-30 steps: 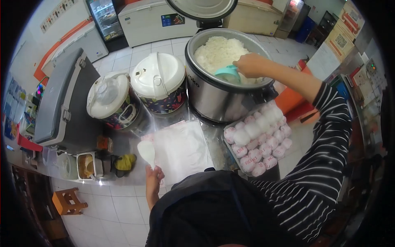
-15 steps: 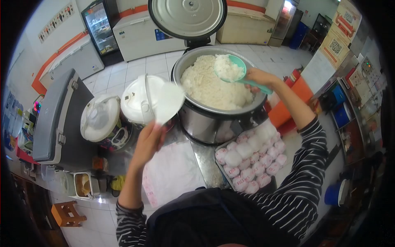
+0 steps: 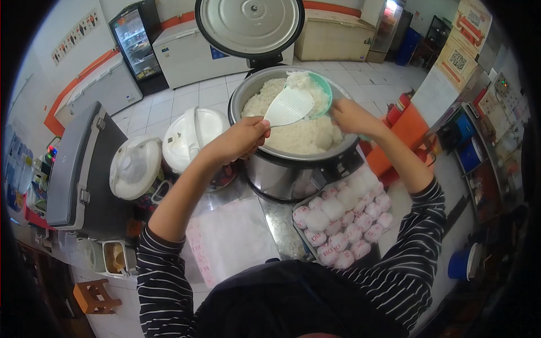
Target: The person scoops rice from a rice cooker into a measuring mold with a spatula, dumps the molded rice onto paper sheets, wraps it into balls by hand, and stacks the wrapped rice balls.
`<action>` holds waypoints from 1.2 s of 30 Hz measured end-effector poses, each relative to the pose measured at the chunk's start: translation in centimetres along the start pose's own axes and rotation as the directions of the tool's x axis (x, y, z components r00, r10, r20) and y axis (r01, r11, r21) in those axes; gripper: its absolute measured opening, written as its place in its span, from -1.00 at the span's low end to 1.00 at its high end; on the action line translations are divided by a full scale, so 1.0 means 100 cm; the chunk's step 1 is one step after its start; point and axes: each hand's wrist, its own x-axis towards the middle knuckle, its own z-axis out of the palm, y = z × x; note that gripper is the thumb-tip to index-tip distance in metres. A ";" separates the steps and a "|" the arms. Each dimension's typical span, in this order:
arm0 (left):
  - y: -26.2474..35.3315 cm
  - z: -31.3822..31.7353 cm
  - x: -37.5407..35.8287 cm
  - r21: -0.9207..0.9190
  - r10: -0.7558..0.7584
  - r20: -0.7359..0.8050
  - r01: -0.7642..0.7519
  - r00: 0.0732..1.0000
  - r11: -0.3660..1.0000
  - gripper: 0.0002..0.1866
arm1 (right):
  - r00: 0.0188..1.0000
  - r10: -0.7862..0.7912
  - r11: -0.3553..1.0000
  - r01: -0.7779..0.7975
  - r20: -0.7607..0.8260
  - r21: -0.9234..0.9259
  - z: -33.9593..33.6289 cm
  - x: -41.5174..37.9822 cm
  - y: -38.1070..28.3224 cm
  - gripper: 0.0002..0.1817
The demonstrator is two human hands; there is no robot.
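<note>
My left hand (image 3: pixel 248 137) is closed round the handle of a white rice paddle (image 3: pixel 288 107). Its dimpled blade lies against the rice heaped in a green scoop (image 3: pixel 326 89). That scoop's handle is gripped by my right hand (image 3: pixel 352 117), whose fingers partly hide it. Both tools are over the open rice cooker (image 3: pixel 282 176), which holds a large mass of white rice (image 3: pixel 301 141). In front of the cooker lies a stack of white wrapping paper (image 3: pixel 234 236) with red print along one edge. Beside it, several round wrapped rice portions (image 3: pixel 352 232) are piled on a tray.
The cooker's raised lid (image 3: pixel 251 25) stands behind the pot. To the left are two white-lidded containers (image 3: pixel 194 132) (image 3: pixel 135 169) and a grey cooler box (image 3: pixel 84 169). An orange chair-like object (image 3: pixel 403 146) and a fire extinguisher (image 3: pixel 399 108) stand at right.
My left hand has swung the paddle up and right, from over the white lids to the scoop. The green scoop stays above the rice and has tilted more upright.
</note>
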 end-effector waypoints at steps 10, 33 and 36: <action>-0.007 0.015 -0.002 -0.195 0.034 -0.047 -0.043 0.998 0.980 -0.71 | 0.916 -0.381 0.891 0.328 -0.123 -0.313 0.029 0.000 0.003 -0.68; 0.008 -0.035 0.066 0.955 0.649 0.140 0.071 0.748 -0.287 -0.84 | 0.993 0.095 0.731 -0.120 0.074 0.672 0.018 -0.072 0.050 -0.81; 0.000 -0.045 0.057 0.999 0.796 0.029 -0.030 0.605 -0.014 -0.78 | 0.999 0.027 0.672 -0.052 0.047 0.738 0.033 -0.096 0.049 -0.76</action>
